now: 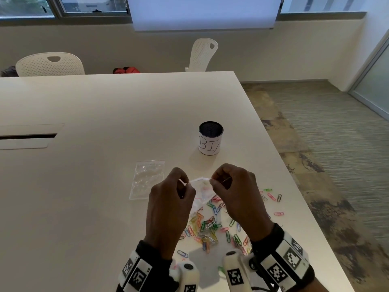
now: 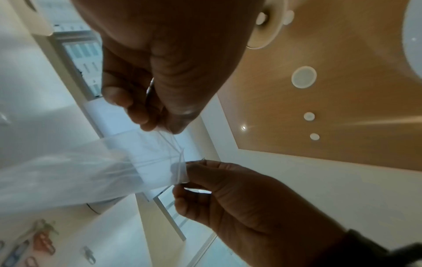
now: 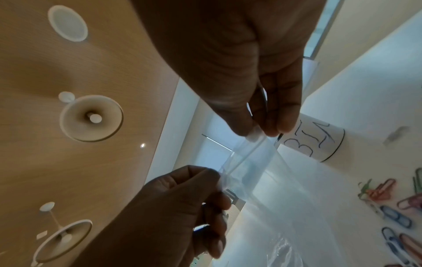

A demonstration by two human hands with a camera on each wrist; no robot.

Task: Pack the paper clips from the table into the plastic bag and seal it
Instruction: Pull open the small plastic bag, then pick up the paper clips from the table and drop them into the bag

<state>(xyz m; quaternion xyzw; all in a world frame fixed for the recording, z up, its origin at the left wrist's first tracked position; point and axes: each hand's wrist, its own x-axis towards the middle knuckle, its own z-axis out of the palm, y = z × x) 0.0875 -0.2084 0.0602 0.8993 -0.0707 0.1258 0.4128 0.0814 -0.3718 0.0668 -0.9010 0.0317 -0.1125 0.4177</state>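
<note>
A small clear plastic bag [image 1: 201, 187] hangs above the table between my two hands. My left hand [image 1: 185, 185] pinches the left end of its top edge and my right hand [image 1: 213, 182] pinches the right end. The left wrist view has the left hand [image 2: 161, 126] at the top and the right hand [image 2: 182, 180] below, with the bag [image 2: 128, 162] stretched between them. From the right wrist, the right hand [image 3: 260, 132] and left hand [image 3: 217, 178] hold the bag's mouth [image 3: 247, 162]. Several coloured paper clips [image 1: 207, 227] lie scattered on the table [image 1: 94, 114] under my hands.
A second clear bag [image 1: 147, 179] lies flat on the table left of my hands. A black cup with a white label [image 1: 210, 138] stands behind them. The table's right edge runs close to the outermost clips [image 1: 279, 213]. White chairs [image 1: 50, 64] stand at the far side.
</note>
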